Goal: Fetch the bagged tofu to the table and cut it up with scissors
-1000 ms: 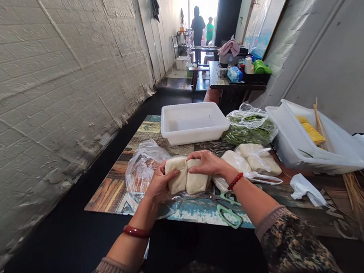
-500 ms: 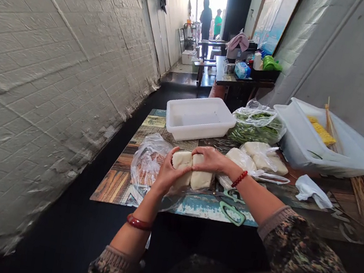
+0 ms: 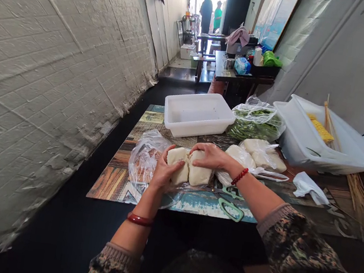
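Observation:
My left hand (image 3: 164,170) grips a cream-coloured block (image 3: 178,161) that looks like tofu, thumb across its face. Against it, my right hand (image 3: 209,157) grasps a second tofu block (image 3: 200,174) from above. The two blocks meet near the middle, with a V-shaped gap at the top and a ragged edge along the join. Under and left of them lies a crumpled clear plastic bag (image 3: 144,158). Scissors with green handles (image 3: 231,207) rest below my right wrist. More wrapped pale blocks (image 3: 263,154) sit to the right.
A white plastic tub (image 3: 199,111) stands behind my hands, beside a bag of green vegetables (image 3: 255,122). At right, stacked white tubs (image 3: 289,148) hold yellow packets and sticks. A white cloth or tissue (image 3: 311,188) and thin skewers (image 3: 357,199) lie nearby. Two people stand by the far doorway.
The two blocks have tilted apart at the top, opening a gap between them. My thumbs have moved farther apart. The camera view has shifted slightly.

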Action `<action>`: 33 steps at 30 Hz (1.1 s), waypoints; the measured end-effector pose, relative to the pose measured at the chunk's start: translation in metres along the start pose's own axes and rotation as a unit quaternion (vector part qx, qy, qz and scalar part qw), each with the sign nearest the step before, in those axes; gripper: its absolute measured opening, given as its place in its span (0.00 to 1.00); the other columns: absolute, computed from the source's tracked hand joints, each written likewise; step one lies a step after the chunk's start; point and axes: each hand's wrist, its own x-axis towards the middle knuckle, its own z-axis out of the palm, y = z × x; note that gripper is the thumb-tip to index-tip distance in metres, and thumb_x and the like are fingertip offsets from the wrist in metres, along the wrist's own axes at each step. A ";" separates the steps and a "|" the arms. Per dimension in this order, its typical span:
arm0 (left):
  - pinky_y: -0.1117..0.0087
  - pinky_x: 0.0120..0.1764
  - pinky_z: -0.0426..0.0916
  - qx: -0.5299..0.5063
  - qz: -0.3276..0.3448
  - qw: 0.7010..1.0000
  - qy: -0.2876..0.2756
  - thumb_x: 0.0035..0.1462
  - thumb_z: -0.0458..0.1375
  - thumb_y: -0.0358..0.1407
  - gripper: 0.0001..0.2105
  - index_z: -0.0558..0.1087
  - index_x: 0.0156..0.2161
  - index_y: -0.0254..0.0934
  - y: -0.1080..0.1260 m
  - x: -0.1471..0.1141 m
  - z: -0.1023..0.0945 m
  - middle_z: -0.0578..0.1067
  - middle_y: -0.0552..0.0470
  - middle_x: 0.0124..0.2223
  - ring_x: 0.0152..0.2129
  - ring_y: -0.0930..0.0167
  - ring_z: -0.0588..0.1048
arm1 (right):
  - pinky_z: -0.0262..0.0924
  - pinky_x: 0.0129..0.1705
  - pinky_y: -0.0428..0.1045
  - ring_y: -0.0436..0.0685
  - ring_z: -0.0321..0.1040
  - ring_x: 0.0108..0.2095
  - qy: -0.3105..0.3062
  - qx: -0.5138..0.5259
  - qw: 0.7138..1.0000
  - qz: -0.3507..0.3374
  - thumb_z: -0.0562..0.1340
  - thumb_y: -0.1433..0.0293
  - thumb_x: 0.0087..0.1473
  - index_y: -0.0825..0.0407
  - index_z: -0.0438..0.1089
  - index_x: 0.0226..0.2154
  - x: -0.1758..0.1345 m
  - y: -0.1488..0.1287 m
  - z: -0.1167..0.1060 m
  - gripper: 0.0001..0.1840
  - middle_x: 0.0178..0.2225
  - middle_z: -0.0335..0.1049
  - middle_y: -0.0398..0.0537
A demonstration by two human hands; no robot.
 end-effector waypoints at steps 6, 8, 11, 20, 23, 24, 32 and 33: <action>0.69 0.37 0.72 -0.009 -0.007 1.000 -0.027 0.36 0.72 0.37 0.41 0.64 0.58 0.40 0.002 0.000 -0.003 0.75 0.49 0.46 0.37 0.68 0.75 | 0.61 0.51 0.51 0.60 0.70 0.49 -0.013 -0.033 0.999 -0.016 0.70 0.62 0.46 0.48 0.70 0.53 -0.003 -0.003 0.000 0.30 0.50 0.74 0.49; 0.69 0.39 0.72 0.000 -0.001 0.999 -0.033 0.36 0.73 0.37 0.41 0.64 0.58 0.40 0.002 0.001 -0.003 0.75 0.49 0.46 0.37 0.68 0.75 | 0.58 0.55 0.56 0.64 0.67 0.53 0.011 -0.088 0.995 -0.041 0.71 0.57 0.43 0.48 0.67 0.55 -0.004 -0.007 0.003 0.36 0.54 0.71 0.51; 0.69 0.41 0.71 -0.003 0.009 0.999 -0.036 0.36 0.73 0.36 0.41 0.64 0.58 0.40 0.001 0.001 -0.003 0.75 0.48 0.47 0.38 0.68 0.75 | 0.55 0.56 0.62 0.68 0.65 0.53 0.018 -0.153 0.986 -0.061 0.72 0.54 0.41 0.50 0.66 0.55 -0.005 -0.013 0.010 0.40 0.53 0.71 0.55; 0.70 0.37 0.72 -0.055 0.003 0.998 -0.018 0.38 0.72 0.36 0.39 0.64 0.57 0.41 0.001 0.002 -0.014 0.74 0.51 0.45 0.35 0.70 0.74 | 0.55 0.55 0.60 0.66 0.64 0.54 0.000 -0.163 0.986 -0.038 0.71 0.65 0.45 0.50 0.65 0.55 -0.012 -0.012 0.011 0.35 0.53 0.70 0.53; 0.70 0.38 0.72 -0.067 -0.003 0.997 -0.032 0.36 0.73 0.36 0.39 0.65 0.56 0.42 0.002 0.000 -0.012 0.74 0.52 0.45 0.37 0.69 0.75 | 0.54 0.57 0.61 0.67 0.63 0.55 0.006 -0.149 0.987 -0.053 0.73 0.59 0.42 0.49 0.64 0.56 -0.012 -0.011 0.013 0.40 0.54 0.70 0.53; 0.70 0.39 0.72 -0.077 -0.002 0.997 -0.032 0.36 0.73 0.36 0.38 0.65 0.55 0.42 0.004 -0.001 -0.011 0.75 0.52 0.45 0.37 0.70 0.75 | 0.54 0.57 0.62 0.67 0.63 0.56 0.010 -0.147 0.987 -0.064 0.73 0.57 0.41 0.49 0.63 0.57 -0.012 -0.010 0.014 0.42 0.55 0.69 0.54; 0.63 0.42 0.73 -0.188 0.041 0.981 0.018 0.43 0.66 0.40 0.21 0.74 0.45 0.38 0.045 -0.010 -0.043 0.79 0.48 0.42 0.40 0.63 0.77 | 0.60 0.58 0.58 0.62 0.67 0.55 0.197 -0.039 0.976 -0.078 0.63 0.61 0.56 0.51 0.64 0.57 -0.024 -0.001 -0.001 0.28 0.55 0.70 0.55; 0.64 0.42 0.73 -0.178 0.055 0.982 0.033 0.42 0.66 0.38 0.21 0.74 0.45 0.38 0.048 -0.011 -0.051 0.78 0.48 0.42 0.40 0.63 0.77 | 0.61 0.58 0.58 0.62 0.67 0.55 0.207 -0.032 0.975 -0.068 0.63 0.63 0.57 0.51 0.64 0.57 -0.028 0.000 -0.003 0.26 0.54 0.70 0.55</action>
